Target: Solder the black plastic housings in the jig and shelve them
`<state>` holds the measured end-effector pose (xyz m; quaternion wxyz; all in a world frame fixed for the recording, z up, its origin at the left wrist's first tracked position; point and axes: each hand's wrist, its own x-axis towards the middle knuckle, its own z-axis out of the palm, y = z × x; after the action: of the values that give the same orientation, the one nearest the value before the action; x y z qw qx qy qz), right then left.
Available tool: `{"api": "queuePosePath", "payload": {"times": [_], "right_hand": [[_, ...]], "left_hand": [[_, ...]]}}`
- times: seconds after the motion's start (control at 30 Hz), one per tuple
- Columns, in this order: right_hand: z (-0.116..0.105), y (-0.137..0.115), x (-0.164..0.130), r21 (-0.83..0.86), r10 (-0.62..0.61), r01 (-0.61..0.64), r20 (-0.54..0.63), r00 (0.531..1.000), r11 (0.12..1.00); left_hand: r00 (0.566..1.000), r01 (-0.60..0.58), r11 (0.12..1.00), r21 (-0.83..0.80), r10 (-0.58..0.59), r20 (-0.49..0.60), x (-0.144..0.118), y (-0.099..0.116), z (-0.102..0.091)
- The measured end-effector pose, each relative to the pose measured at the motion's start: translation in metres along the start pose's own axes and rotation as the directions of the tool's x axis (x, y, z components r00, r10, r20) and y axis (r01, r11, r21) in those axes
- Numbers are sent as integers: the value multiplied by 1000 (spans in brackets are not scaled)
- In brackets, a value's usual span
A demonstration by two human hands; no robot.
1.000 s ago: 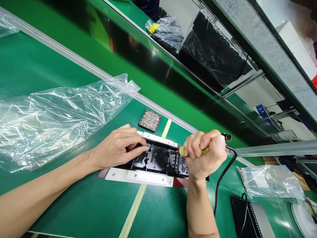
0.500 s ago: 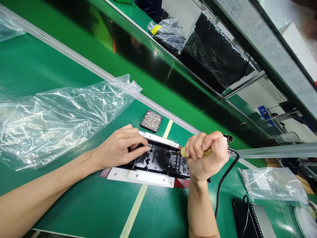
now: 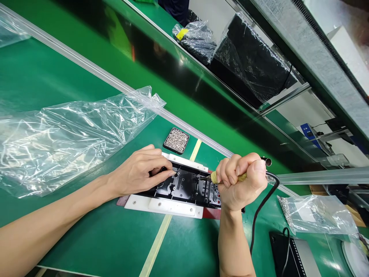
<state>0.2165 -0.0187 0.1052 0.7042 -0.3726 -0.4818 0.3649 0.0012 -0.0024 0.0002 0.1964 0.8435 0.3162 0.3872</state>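
Observation:
A black moulded plastic panel [image 3: 184, 187] with ribs and small posts lies in a white fixture [image 3: 164, 206] on the green bench. My right hand [image 3: 242, 177] is wrapped round the yellow handle of a corded soldering iron [image 3: 213, 177], whose thin tip points at the panel's right half. Whether the tip touches cannot be made out. Over the panel's left end, my left hand [image 3: 147, 169] has its thumb and fingers drawn together; what they hold, if anything, is hidden. Just behind the fixture sits a small black tray [image 3: 176, 141] full of tiny metal pieces.
Crumpled clear plastic sheeting [image 3: 72, 142] covers the bench at left. A black cord [image 3: 256, 215] loops down beside my right wrist. A clear bag [image 3: 317, 213] and a black panel [image 3: 294, 254] lie at right. A metal rail [image 3: 115, 82] runs behind the fixture.

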Motion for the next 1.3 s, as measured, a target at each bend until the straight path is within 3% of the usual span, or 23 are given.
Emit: {"api": "queuePosePath", "payload": {"times": [1.3], "right_hand": [[-1, 0, 0, 5, 8, -8, 3, 1000, 1000]], "left_hand": [[1000, -20, 1000, -10, 20, -1, 0, -1, 1]]}}
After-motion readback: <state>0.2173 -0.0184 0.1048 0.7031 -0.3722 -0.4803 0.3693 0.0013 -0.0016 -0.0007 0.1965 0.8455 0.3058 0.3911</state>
